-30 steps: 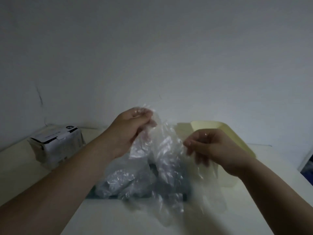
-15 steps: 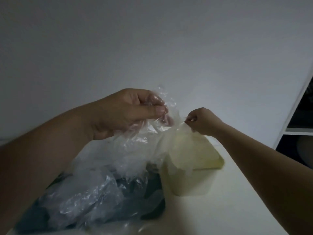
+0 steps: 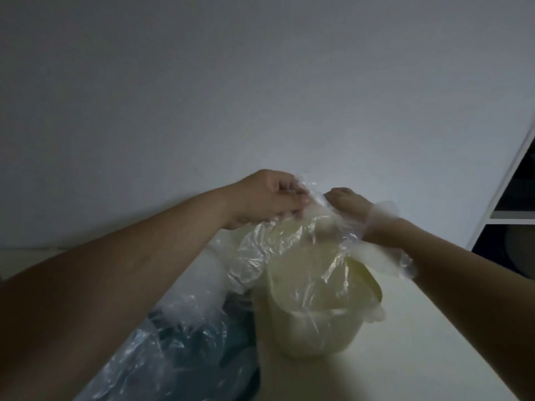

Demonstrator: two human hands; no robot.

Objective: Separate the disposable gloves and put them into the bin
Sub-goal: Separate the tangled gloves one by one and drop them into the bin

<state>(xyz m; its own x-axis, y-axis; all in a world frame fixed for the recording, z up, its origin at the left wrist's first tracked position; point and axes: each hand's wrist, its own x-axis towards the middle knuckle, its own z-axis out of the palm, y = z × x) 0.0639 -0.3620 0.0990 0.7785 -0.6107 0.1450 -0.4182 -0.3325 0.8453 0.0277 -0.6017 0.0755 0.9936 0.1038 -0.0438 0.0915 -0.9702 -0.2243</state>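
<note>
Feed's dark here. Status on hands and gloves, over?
Both pinching clear gloves above yellow bin: left hand, right hand. Film drapes bin mouth. Spare glove pile beside it.

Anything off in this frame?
Yes. A clear glove lies draped across the right wrist rather than hanging free. A second glove hangs over the bin's right rim, partly outside.

A plain, pale grey wall (image 3: 260, 82) fills the dim upper view above a cream table (image 3: 419, 357), and a white shelf unit (image 3: 511, 215) with dark compartments stands at the right edge.
</note>
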